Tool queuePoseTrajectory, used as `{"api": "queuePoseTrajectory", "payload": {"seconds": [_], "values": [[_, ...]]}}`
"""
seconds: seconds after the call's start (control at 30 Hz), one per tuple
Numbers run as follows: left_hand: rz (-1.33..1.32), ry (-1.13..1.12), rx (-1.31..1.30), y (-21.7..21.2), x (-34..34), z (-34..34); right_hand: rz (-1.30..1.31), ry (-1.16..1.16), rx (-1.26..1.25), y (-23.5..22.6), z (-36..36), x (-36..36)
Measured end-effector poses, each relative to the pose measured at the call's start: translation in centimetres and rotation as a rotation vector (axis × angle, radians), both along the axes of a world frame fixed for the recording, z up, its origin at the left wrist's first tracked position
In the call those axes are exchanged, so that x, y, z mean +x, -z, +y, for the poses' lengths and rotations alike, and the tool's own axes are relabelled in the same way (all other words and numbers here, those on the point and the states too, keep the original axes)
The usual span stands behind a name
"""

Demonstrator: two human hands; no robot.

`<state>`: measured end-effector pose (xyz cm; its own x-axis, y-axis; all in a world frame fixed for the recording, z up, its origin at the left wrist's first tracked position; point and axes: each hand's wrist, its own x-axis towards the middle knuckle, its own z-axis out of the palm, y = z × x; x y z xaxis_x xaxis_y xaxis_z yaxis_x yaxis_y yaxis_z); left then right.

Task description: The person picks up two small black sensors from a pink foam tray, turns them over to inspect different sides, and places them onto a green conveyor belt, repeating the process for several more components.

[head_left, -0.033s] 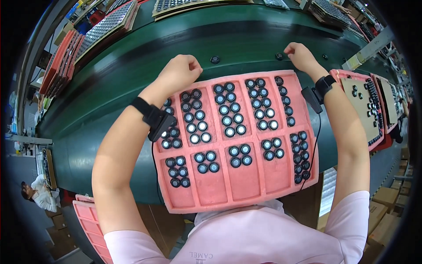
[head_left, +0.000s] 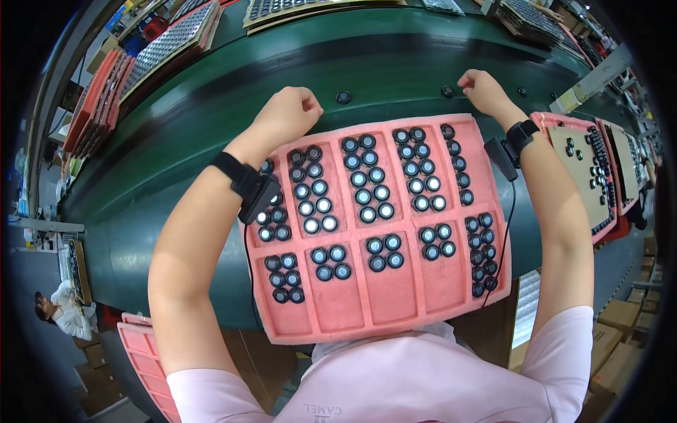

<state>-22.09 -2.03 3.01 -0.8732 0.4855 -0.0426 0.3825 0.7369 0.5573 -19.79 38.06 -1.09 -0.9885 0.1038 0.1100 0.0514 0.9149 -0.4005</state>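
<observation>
The left hand [head_left: 290, 114] is curled into a loose fist at the far left corner of the pink foam tray [head_left: 395, 296], and I cannot tell if it holds something. The right hand [head_left: 483, 88] is also curled, its fingers just beside a small black round part [head_left: 448, 91] on the green belt [head_left: 211, 127]. The tray lies before the person, with rows of the same black parts in its compartments.

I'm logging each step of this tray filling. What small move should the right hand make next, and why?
Probably close the right hand on the small round black part lying on the green belt just beside its fingers, then carry it to the pink foam tray, whose near compartments are only partly filled.
</observation>
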Motion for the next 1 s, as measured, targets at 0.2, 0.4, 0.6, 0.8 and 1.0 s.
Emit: {"api": "queuePoseTrajectory", "payload": {"seconds": [0.2,0.4,0.6,0.8,1.0], "values": [[0.028,-0.012,-0.153,2.9,-4.7,1.0,-0.070,-0.042,-0.013,1.7,-0.9,-2.3],[0.057,0.032,-0.214,4.6,-6.9,2.6,-0.142,-0.147,0.038,3.2,-2.4,-3.8],[0.219,0.087,-0.149,6.9,-7.2,3.0,0.011,-0.103,-0.235,1.8,-3.3,-2.5],[0.189,0.154,-0.222,5.8,-7.5,1.5,-0.183,-0.005,-0.771,-3.1,-6.8,3.9],[-0.107,0.012,0.194,0.6,-0.7,0.1,-0.188,-0.181,-0.992,-4.9,-10.0,13.3]]}}
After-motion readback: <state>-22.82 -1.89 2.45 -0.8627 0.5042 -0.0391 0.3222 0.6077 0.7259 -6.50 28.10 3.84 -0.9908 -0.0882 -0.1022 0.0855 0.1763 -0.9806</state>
